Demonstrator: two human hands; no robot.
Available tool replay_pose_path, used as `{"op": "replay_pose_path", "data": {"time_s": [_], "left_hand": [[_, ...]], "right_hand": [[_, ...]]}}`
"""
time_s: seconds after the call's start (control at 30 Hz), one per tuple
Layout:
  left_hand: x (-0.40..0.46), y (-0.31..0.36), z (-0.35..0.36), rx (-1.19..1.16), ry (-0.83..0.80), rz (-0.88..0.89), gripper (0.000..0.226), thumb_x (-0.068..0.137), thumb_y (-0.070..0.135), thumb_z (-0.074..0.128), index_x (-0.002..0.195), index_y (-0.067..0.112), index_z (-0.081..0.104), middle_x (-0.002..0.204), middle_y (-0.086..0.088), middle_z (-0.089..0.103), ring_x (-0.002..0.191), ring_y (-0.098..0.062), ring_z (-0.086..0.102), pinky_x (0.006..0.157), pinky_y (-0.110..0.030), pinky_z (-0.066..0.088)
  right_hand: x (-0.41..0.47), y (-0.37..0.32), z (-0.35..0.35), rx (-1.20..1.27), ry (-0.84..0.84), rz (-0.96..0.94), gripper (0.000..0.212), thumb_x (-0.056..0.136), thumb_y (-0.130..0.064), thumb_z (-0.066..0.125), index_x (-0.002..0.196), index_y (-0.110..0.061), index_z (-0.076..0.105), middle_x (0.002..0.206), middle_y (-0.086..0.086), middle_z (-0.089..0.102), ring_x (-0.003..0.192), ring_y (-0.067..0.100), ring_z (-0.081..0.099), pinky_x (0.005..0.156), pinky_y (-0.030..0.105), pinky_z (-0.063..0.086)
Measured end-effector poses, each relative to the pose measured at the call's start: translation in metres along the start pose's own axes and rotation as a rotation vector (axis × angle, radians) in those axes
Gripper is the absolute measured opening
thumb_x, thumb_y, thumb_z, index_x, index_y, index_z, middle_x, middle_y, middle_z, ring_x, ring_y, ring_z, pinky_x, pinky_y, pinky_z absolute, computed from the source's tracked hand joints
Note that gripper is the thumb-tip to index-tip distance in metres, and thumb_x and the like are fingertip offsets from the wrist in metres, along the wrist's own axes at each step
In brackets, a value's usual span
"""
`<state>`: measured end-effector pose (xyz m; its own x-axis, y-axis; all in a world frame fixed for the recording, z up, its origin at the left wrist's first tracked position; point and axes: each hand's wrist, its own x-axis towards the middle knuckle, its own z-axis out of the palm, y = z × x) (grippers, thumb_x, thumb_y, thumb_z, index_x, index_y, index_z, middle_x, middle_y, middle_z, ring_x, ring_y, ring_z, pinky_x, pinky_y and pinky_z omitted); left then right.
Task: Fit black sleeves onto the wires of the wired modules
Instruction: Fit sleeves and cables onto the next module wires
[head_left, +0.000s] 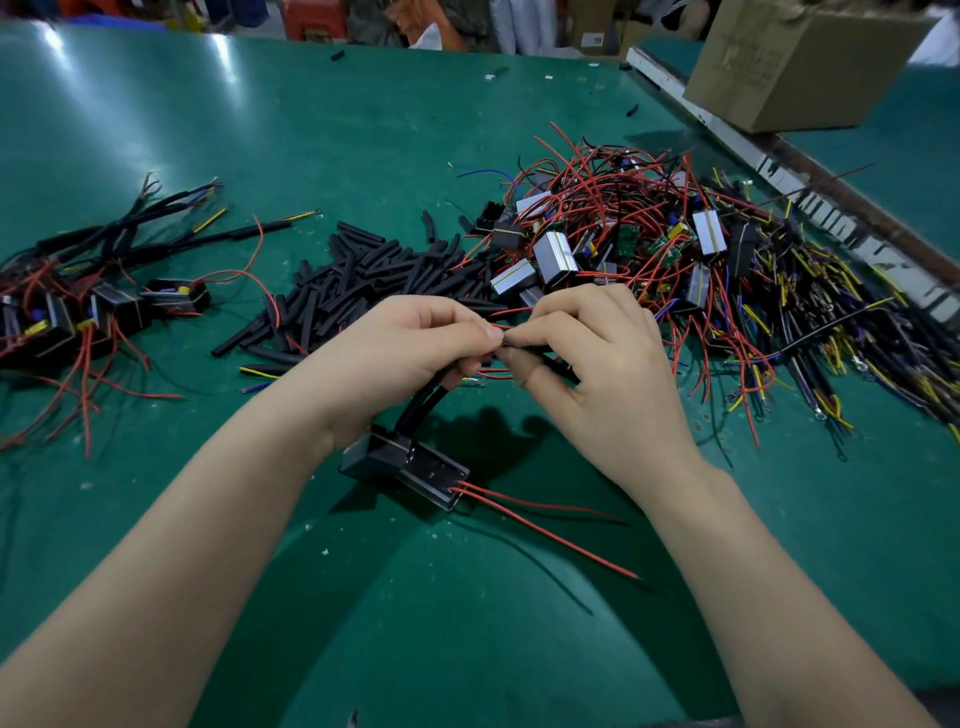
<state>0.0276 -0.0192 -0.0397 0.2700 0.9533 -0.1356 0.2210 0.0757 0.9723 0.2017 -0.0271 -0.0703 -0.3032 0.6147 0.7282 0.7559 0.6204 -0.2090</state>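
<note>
While the left hand (410, 353) pinches thin wires and the right hand (597, 358) pinches a black sleeve (550, 364) against them, the module (405, 462) hangs just above open green bench (363, 130), between the sleeve pile (374, 280) and near edge.

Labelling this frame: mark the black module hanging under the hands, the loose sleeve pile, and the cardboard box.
black module (402, 465), head view, top face.
sleeve pile (374, 270), head view, middle of heap.
cardboard box (779, 73), head view, front side.
</note>
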Motion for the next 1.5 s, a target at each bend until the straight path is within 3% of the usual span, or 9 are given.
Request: {"op": "replay_pose_path", "data": {"time_s": [0.2,0.37,0.63,0.73,0.8,0.93,1.17,1.27,1.5], "left_hand": [[0.001,-0.003,0.002,0.099,0.042,0.103,0.011,0.09,0.02,0.061,0.081,0.015,0.066,0.055,0.011,0.058,0.051,0.001,0.048,0.052,-0.009,0.04],[-0.001,0.0,-0.006,0.114,-0.072,0.136,0.01,0.09,0.016,0.06,0.082,0.014,0.066,0.062,0.008,0.066,0.056,0.001,0.056,0.054,-0.006,0.04],[-0.004,0.0,-0.012,0.398,-0.102,0.337,0.003,0.082,0.021,0.07,0.08,0.021,0.068,0.064,0.006,0.066,0.057,0.001,0.053,0.058,-0.011,0.042],[-0.006,0.002,-0.012,0.599,-0.048,0.504,0.013,0.081,0.022,0.073,0.076,0.031,0.065,0.065,0.01,0.065,0.062,0.0,0.055,0.059,-0.011,0.041],[-0.007,0.004,-0.012,0.643,-0.052,0.572,0.011,0.081,0.02,0.074,0.08,0.028,0.067,0.068,0.016,0.064,0.065,0.005,0.056,0.061,-0.006,0.039],[-0.006,0.003,-0.012,0.651,-0.057,0.603,0.007,0.082,0.018,0.072,0.083,0.023,0.068,0.072,0.019,0.063,0.067,0.009,0.056,0.064,-0.002,0.037],[-0.004,0.0,-0.011,0.736,-0.045,0.668,0.006,0.085,0.017,0.069,0.089,0.013,0.069,0.077,0.006,0.066,0.074,-0.004,0.057,0.067,-0.005,0.04],[-0.004,-0.002,-0.012,0.686,-0.058,0.596,0.002,0.088,0.02,0.066,0.088,0.018,0.067,0.077,0.007,0.066,0.071,-0.005,0.056,0.065,-0.009,0.04],[-0.001,-0.008,-0.011,0.536,-0.133,0.409,0.007,0.09,0.027,0.06,0.083,0.028,0.061,0.07,0.006,0.063,0.062,-0.014,0.051,0.06,-0.026,0.043]], "right_hand": [[0.002,0.0,0.001,0.074,-0.051,0.078,0.011,0.087,-0.017,0.068,0.091,-0.008,0.073,0.094,0.007,0.063,0.089,0.031,0.056,0.074,0.044,0.044],[0.005,-0.004,-0.004,0.269,-0.149,0.268,0.011,0.091,-0.019,0.062,0.093,-0.012,0.071,0.105,0.004,0.053,0.1,0.024,0.044,0.09,0.017,0.03],[0.012,-0.007,-0.015,0.616,-0.446,0.621,0.027,0.091,-0.019,0.059,0.071,-0.038,0.062,0.107,-0.02,0.048,0.122,0.015,0.034,0.098,0.007,0.022],[0.012,-0.006,-0.013,0.712,-0.509,0.674,0.042,0.09,-0.011,0.055,0.059,-0.037,0.067,0.102,-0.017,0.05,0.126,0.025,0.036,0.112,0.039,0.027],[0.013,-0.006,-0.011,0.738,-0.509,0.68,0.039,0.084,-0.015,0.055,0.055,-0.037,0.068,0.097,-0.015,0.052,0.123,0.027,0.04,0.111,0.044,0.028],[0.012,-0.006,-0.013,0.884,-0.471,0.751,0.032,0.083,-0.011,0.054,0.058,-0.026,0.067,0.091,-0.011,0.059,0.087,-0.005,0.057,0.08,0.008,0.039],[0.008,0.003,-0.015,0.923,-0.541,0.773,0.027,0.09,-0.005,0.055,0.074,-0.02,0.071,0.076,-0.014,0.068,0.077,-0.004,0.06,0.076,0.014,0.041],[0.007,0.002,-0.017,0.886,-0.528,0.68,0.019,0.089,-0.027,0.06,0.078,-0.017,0.071,0.07,-0.014,0.059,0.067,-0.004,0.051,0.068,0.01,0.039],[0.008,0.001,-0.018,0.652,-0.392,0.583,0.018,0.089,-0.037,0.056,0.079,-0.028,0.069,0.093,0.004,0.066,0.087,0.019,0.06,0.083,0.032,0.046]]}}
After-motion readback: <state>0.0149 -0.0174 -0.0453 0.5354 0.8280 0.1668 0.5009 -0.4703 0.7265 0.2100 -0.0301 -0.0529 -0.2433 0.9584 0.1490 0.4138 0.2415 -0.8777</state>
